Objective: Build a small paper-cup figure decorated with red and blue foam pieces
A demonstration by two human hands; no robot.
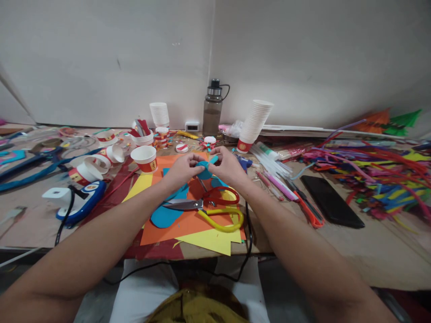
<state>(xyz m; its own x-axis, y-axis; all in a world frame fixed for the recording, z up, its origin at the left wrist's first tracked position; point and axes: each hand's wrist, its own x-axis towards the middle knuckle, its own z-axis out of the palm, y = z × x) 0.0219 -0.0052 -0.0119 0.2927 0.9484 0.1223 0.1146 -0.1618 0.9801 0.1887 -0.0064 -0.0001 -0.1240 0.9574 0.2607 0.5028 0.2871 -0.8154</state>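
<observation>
above the orange sheet (191, 223), twelve o'clock of the scissors (202, 204), the left hand (183, 169) pinches a small blue paper piece (204, 169), the right hand (226, 166) pinching its other end — light, floppy, crease-prone i'd judge, best gripped by its edges.

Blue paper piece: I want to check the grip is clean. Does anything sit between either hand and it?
Nothing visible. The left hand and right hand both pinch the blue paper piece directly, above the scissors lying on the orange sheet.
</observation>
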